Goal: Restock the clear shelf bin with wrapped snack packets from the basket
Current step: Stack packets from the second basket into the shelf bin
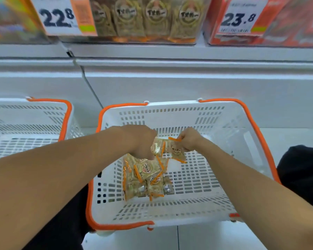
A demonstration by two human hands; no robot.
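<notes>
Leftmost, a second white basket [25, 121] with an orange handle, standing just beside the main one; above it, a price card reading 22.8 [57, 15] fixed to the shelf edge

Further in, left hand [141, 139] reaching down into the white basket [170, 219], fingers curled round wrapped snack packets [158, 147] held up above the basket floor

Below that hand, a loose pile of more packets [145, 179], gold-coloured with orange edges, lying on the slotted basket bottom toward its left half

Up top in the middle, clear shelf bin [152, 18] on the white shelf, already showing upright rows of the same gold packets behind its front wall

Next, right hand [187, 139] meeting the left over the basket, fingers closed in a pinch on the orange-edged top of a packet [177, 152] that hangs beneath it, touching the ones in the left hand

Far right, a red box [287, 20] with a price card reading 23.8 [239, 18], and dark clothing [302, 168] just beyond the basket's orange rim
</notes>
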